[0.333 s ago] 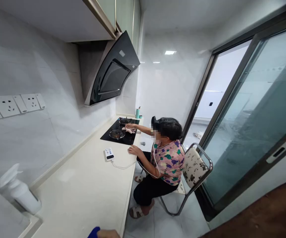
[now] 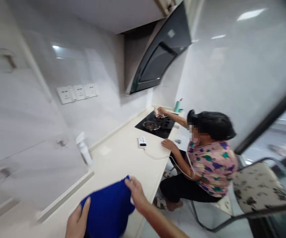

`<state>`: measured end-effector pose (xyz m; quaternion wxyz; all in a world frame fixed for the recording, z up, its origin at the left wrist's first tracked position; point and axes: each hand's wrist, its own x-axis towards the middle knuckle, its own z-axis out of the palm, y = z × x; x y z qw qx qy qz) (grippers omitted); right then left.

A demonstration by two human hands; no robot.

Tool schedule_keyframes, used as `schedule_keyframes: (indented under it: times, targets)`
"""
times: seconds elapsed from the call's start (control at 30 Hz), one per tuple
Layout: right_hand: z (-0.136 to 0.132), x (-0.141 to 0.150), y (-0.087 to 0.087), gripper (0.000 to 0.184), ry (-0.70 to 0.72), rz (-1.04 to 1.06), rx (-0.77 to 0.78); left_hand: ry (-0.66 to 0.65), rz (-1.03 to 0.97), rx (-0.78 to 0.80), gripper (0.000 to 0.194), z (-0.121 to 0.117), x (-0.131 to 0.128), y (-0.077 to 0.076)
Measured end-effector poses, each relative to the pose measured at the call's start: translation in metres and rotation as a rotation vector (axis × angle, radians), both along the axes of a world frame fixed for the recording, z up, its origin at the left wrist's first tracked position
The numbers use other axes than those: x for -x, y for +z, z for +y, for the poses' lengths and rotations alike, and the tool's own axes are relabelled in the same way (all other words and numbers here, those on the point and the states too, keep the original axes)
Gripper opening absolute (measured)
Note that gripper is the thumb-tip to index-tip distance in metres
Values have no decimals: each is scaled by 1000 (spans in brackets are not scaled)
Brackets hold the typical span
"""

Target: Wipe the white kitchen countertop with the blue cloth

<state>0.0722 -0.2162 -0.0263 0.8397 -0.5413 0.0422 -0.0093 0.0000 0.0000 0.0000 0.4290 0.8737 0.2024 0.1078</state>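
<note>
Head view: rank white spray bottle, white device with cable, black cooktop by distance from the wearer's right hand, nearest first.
1. White spray bottle, by the wall, left of the right hand gripping the blue cloth.
2. White device with cable, mid-counter.
3. Black cooktop, far end.

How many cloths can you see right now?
2. A blue cloth held over the counter by the left hand and right hand; a pale cloth under another person's hand on the stove. Others may be hidden.
</note>
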Motion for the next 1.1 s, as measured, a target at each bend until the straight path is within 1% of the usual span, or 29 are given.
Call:
schedule_keyframes:
  times: [0.03, 0.1, 0.13, 0.17, 0.2, 0.23, 0.27, 0.3, 0.33, 0.37, 0.4, 0.43, 0.5, 0.53, 0.57, 0.6, 0.63, 0.67, 0.7, 0.73, 0.8, 0.87, 0.93, 1.0, 1.03, 1.07, 1.1]
  targets:
    - [3, -10, 13, 46, 23, -26, -17, 2, -52, 88, 60, 2, -4, 17]
    - [7, -31, 37, 44, 50, -90, -44, 66, -244, 168, 64, 4, -17, 50]
    - [9, -40, 47, 45, 57, -128, -54, 68, -304, 214, 64, 5, -25, 65]
    - [11, -47, 54, 48, 54, -168, -61, 63, -349, 273, 63, 7, -32, 75]
    - [11, -52, 57, 52, 49, -202, -62, 52, -356, 322, 63, 8, -37, 80]
    - [11, -55, 56, 56, 45, -224, -53, 38, -336, 366, 63, 9, -39, 78]
    - [10, -56, 49, 59, 44, -232, -36, 29, -293, 393, 65, 9, -39, 70]
    - [7, -55, 37, 61, 42, -222, -8, 26, -233, 398, 67, 9, -35, 55]
    - [4, -51, 19, 61, 49, -199, 35, 28, -166, 387, 69, 7, -29, 34]
    - [-1, -45, -4, 61, 55, -168, 78, 32, -105, 354, 69, 5, -20, 8]
    - [-8, -36, -31, 59, 44, -129, 145, 35, -50, 314, 69, 2, -9, -22]
    - [-17, -26, -60, 57, 64, -103, 234, 29, 6, 286, 67, -2, 3, -53]
    - [-38, -5, -117, 56, 79, -73, 311, 75, 143, 274, 61, -8, 28, -110]
    - [-51, 5, -141, 52, 65, -74, 375, 121, 181, 295, 61, -9, 40, -133]
    - [-62, 14, -161, 47, 19, -131, 540, 164, 204, 347, 64, -10, 50, -151]
    - [-72, 21, -175, 43, -37, -205, 691, 169, 169, 397, 68, -9, 59, -162]
    - [-79, 24, -184, 42, -77, -273, 806, 173, 152, 427, 71, -6, 65, -168]
    - [-82, 25, -187, 41, -102, -345, 911, 180, 136, 434, 73, -3, 69, -169]
    - [-80, 23, -186, 40, -105, -413, 985, 188, 122, 414, 73, 2, 71, -167]
    - [-72, 18, -180, 39, -84, -479, 1038, 203, 113, 373, 71, 7, 71, -164]
    - [-45, 4, -165, 40, 0, -610, 1114, 239, 84, 256, 67, 20, 66, -158]
    - [-10, -9, -153, 43, 99, -721, 1194, 253, 46, 129, 67, 34, 60, -156]
    - [21, -15, -149, 49, 217, -793, 1292, 283, 21, -32, 71, 51, 54, -159]
    - [40, -13, -156, 55, 307, -806, 1391, 323, 21, -208, 77, 68, 52, -163]
    - [44, -9, -163, 58, 334, -801, 1429, 342, 42, -274, 79, 75, 52, -163]
    - [45, -4, -170, 60, 347, -797, 1459, 351, 79, -304, 79, 79, 52, -164]
    - [43, 1, -177, 62, 354, -801, 1479, 343, 130, -291, 78, 81, 53, -163]
